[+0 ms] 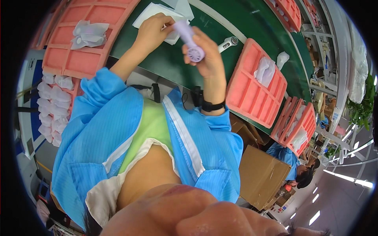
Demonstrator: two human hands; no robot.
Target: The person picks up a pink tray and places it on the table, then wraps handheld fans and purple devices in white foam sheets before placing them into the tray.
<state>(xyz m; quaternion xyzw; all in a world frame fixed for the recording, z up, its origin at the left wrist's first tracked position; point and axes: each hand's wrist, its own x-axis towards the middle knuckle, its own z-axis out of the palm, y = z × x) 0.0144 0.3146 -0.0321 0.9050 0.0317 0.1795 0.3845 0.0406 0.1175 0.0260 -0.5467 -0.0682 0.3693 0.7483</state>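
Above the green surface (167, 63), the right hand (208, 51) has its grip clamped round a lilac handheld fan (185, 34), while the left hand (153, 33) sits beside its blurred end, grip impossible to tell.

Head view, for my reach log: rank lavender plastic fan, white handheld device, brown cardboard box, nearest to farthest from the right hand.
1. Lavender fan, in the right hand
2. White device, right of the hand
3. Brown box, lower right
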